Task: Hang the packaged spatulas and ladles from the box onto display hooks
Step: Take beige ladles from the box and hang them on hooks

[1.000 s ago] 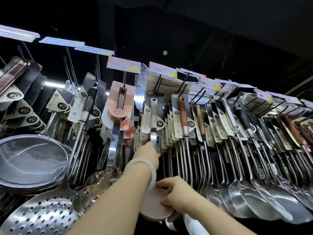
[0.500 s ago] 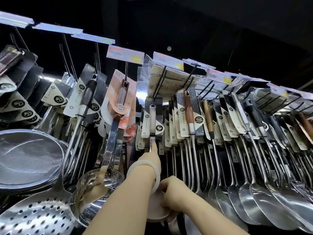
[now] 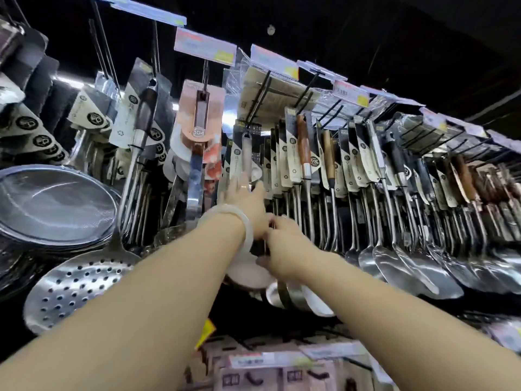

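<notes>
A packaged ladle with a white handle and a pale pink bowl hangs from a black display hook in the middle of the rack. My left hand, with a white bangle on its wrist, reaches up to the lower end of that handle. Its fingers are spread against the ladle's card and blurred. My right hand sits just below, closed around the ladle's thin stem above the bowl. The box is not in sight.
Steel mesh strainers and a perforated skimmer hang at left. A pink-carded ladle hangs beside mine. Rows of packaged spatulas fill the hooks to the right. Price tags line the top. Packaged goods sit below.
My left hand has slid up from the stem to the handle's lower end and its fingers have spread. My right hand has moved from the bowl up onto the stem. The view has come closer.
</notes>
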{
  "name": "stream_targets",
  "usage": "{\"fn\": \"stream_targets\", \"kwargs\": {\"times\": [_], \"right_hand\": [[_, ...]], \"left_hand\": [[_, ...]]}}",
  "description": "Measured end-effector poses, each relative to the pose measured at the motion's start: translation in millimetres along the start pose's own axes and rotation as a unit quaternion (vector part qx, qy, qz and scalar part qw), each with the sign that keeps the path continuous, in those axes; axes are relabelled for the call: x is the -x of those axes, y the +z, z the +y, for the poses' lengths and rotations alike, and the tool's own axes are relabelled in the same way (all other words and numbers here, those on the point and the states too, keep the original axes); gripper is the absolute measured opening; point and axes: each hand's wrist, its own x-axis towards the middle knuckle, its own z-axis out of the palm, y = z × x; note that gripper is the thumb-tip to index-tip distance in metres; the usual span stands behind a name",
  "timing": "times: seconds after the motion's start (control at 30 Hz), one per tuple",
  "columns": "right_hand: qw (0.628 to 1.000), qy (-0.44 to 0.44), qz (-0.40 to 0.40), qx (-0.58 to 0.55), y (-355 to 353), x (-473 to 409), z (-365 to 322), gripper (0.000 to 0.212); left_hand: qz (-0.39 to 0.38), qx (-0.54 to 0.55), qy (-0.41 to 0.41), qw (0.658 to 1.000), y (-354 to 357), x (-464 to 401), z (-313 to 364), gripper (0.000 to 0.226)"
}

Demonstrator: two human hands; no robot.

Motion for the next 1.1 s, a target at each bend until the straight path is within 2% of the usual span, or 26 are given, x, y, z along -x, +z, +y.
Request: {"fn": "stream_targets", "kwargs": {"times": [0.1, 0.27, 0.4, 0.6, 0.77, 0.9, 1.0, 1.1], "right_hand": [[0.996, 0.048, 0.012, 0.076, -36, 27, 17, 0.061], [0.980, 0.129, -0.026, 0.146, -64, 83, 71, 0.064], [0.969, 0.168, -0.036, 0.177, -77, 132, 122, 0.055], [0.931, 0.249, -0.100, 0.246, -112, 235, 216, 0.054], [0.895, 0.320, -0.166, 0.263, -133, 347, 307, 0.049], [0.862, 0.356, -0.231, 0.279, -128, 433, 370, 0.049], [0.839, 0.384, -0.288, 0.255, -114, 483, 415, 0.049], [0.831, 0.418, -0.297, 0.214, -91, 526, 454, 0.043]], "left_hand": [[0.029, 0.013, 0.051, 0.998, -10, 20, 8, 0.072], [-0.020, 0.021, 0.126, 0.992, -1, 51, 57, 0.073], [-0.058, 0.059, 0.184, 0.979, 11, 76, 124, 0.074], [-0.099, 0.076, 0.277, 0.953, 38, 117, 256, 0.075], [-0.141, 0.140, 0.345, 0.917, 82, 158, 385, 0.071], [-0.216, 0.159, 0.376, 0.887, 125, 211, 481, 0.074], [-0.259, 0.163, 0.409, 0.859, 162, 248, 539, 0.072], [-0.312, 0.159, 0.433, 0.831, 202, 280, 583, 0.068]]}}
